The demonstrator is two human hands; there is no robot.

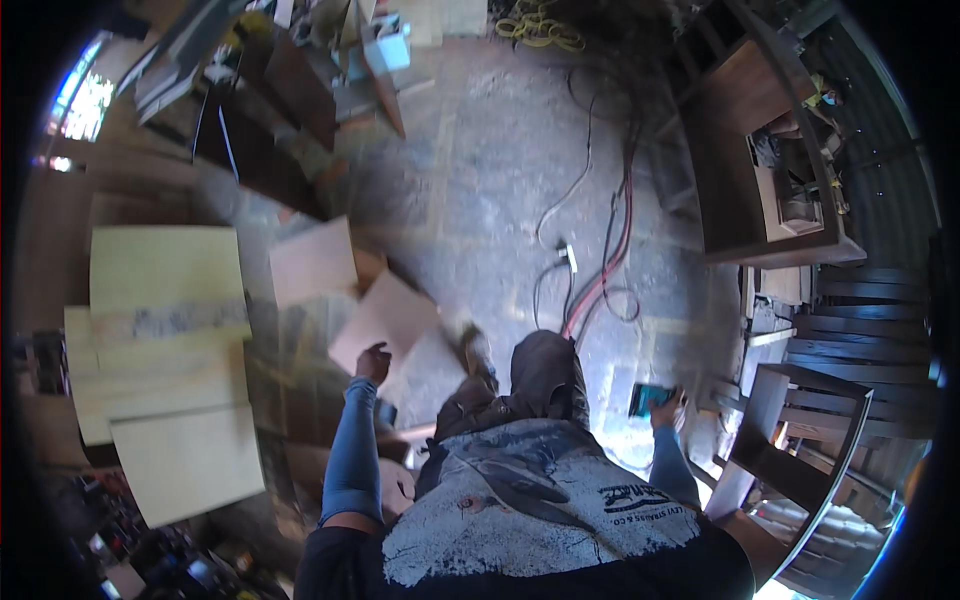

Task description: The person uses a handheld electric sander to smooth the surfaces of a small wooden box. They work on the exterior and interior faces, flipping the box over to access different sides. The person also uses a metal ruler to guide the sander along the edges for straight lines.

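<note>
My left hand [373, 363] hangs over the edge of a pale pinkish-tan board [393, 312]. Its fingers are loosely apart with nothing seen in them, and I cannot tell whether they touch the board. On the other side of my body, my right hand [672, 408] is closed around a small teal and dark object [649, 400]. This looks like a hand-held tool, but its exact kind is unclear. A second tan board [313, 262] lies just beyond the first one.
Red and dark cables [622, 235] run over the concrete floor, with a white socket block [568, 257] among them. Pale panels [180, 370] are stacked at left. Dark boards [250, 150] lean at far left. Brown wooden cabinet frames [725, 150] stand at right.
</note>
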